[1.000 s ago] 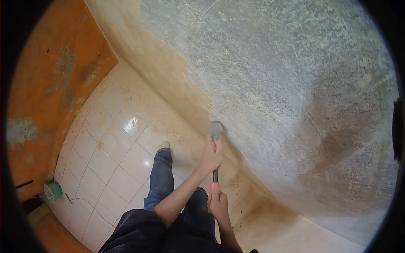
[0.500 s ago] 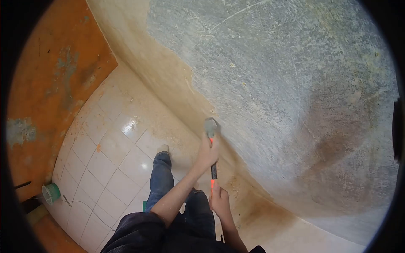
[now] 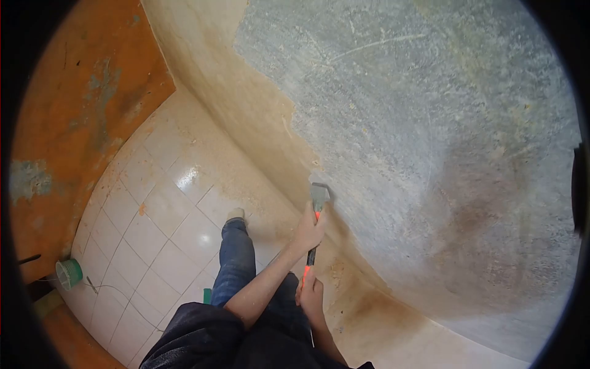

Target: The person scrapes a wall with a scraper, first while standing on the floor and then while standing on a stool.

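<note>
A long scraper with a wide grey blade and a black and orange handle lies across the middle of the view, its blade against the wall at the edge of the grey, bared patch. My left hand is wrapped round the handle just below the blade. Lower down, my right hand grips the orange end of the handle. Beige coating borders the grey patch on its left side.
Dusty white floor tiles lie at the left, with my leg over them. A green bucket stands at the far left near a thin cable. An orange wall rises at the upper left.
The scraper blade and my left hand have shifted slightly right and down in the view. The wall's edge and patch also appear further right, and the bucket further left.
</note>
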The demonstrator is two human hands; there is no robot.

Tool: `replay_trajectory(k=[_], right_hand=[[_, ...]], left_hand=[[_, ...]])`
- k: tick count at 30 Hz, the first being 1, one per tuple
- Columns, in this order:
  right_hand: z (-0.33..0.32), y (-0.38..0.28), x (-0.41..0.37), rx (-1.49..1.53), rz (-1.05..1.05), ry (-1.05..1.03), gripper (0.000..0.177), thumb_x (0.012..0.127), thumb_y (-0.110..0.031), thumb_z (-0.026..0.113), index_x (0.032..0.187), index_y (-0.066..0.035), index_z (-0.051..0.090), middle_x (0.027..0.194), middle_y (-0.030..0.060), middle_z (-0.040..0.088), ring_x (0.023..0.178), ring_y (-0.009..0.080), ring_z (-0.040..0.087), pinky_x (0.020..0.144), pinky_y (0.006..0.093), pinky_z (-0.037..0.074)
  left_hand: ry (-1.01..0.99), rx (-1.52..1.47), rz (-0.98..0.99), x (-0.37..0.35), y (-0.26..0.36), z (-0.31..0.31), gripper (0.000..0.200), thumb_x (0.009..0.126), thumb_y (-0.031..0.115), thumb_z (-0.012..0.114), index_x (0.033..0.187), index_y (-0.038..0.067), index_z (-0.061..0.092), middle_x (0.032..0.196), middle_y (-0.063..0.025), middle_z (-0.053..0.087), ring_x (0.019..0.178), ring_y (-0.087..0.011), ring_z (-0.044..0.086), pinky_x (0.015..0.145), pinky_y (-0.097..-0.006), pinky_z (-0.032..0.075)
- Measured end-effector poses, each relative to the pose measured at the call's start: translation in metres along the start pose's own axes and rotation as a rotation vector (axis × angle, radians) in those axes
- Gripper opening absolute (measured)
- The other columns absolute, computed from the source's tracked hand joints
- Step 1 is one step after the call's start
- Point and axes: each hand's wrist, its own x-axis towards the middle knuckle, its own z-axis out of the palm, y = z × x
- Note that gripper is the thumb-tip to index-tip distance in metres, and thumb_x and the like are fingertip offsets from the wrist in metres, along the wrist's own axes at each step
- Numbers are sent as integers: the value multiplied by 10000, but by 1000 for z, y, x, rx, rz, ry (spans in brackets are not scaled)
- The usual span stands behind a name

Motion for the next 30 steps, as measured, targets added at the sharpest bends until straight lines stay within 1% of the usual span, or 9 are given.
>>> replay_trajectory(k=[1, 3, 6, 13, 19, 21, 25, 27, 30], right_hand=[[1, -10, 3, -7, -10, 4, 591, 1041, -489, 307, 646, -69, 436, 484, 28, 423, 365, 117, 424, 347, 271, 358], [6, -24, 9, -54, 78, 0, 600, 1041, -492, 303, 630, -73, 430, 477, 25, 415, 363, 118, 421, 346, 271, 356], [5, -20, 7, -41, 37, -10, 599, 1040, -495, 301, 623, -81, 419, 474, 22, 409, 363, 117, 419, 346, 271, 353], [1, -30, -1, -55, 110, -7, 625, 1031, -518, 324, 580, -97, 423, 462, 6, 413, 354, 110, 412, 359, 262, 345], [1, -34, -5, -28, 100, -24, 627, 1034, -510, 325, 571, -98, 412, 447, 8, 405, 356, 112, 415, 363, 265, 344], [1, -31, 1, -21, 92, -12, 622, 1034, -512, 327, 571, -104, 408, 447, 6, 400, 357, 107, 414, 358, 268, 336], [2, -34, -9, 26, 94, -31, 620, 1033, -515, 324, 577, -103, 410, 453, 4, 398, 356, 105, 410, 352, 269, 330], [-2, -44, -1, 0, 111, -61, 619, 1035, -515, 304, 584, -100, 389, 441, 14, 364, 343, 119, 398, 338, 276, 340], [5, -25, 4, -23, 36, -23, 620, 1036, -515, 301, 583, -100, 389, 439, 12, 366, 343, 119, 402, 341, 274, 341]], left_hand=[[2, -10, 8, 8, 1, -1, 221, 986, 258, 517, 1080, 64, 466, 657, -15, 468, 542, -107, 482, 484, -308, 397], [-10, -93, -156, 17, 4, -11, 239, 989, 260, 512, 1105, 61, 449, 642, -14, 457, 490, -105, 476, 438, -298, 395], [-78, -99, -309, 14, 20, -16, 258, 991, 271, 507, 1118, 60, 431, 630, -16, 457, 435, -115, 473, 391, -299, 394], [-111, -145, -365, 13, 33, -19, 294, 994, 302, 498, 1144, 59, 427, 626, -24, 465, 419, -134, 487, 380, -306, 404], [-82, -103, -240, 13, 28, -18, 341, 994, 295, 486, 1227, 49, 447, 633, -19, 466, 451, -118, 486, 427, -314, 420], [-133, -154, -382, 16, 36, -22, 322, 999, 286, 480, 1207, 42, 462, 634, -7, 451, 508, -93, 484, 461, -301, 412], [-199, -43, -202, 11, 24, -13, 228, 988, 232, 462, 1089, 41, 389, 648, -49, 475, 431, -155, 501, 395, -323, 421], [-120, -173, -333, 20, 27, -18, 227, 988, 232, 461, 1081, 41, 383, 648, -41, 472, 436, -146, 501, 385, -313, 423], [-127, -150, -334, 20, 30, -22, 251, 1004, 277, 474, 1100, 48, 435, 615, -3, 446, 409, -114, 455, 380, -308, 398]])
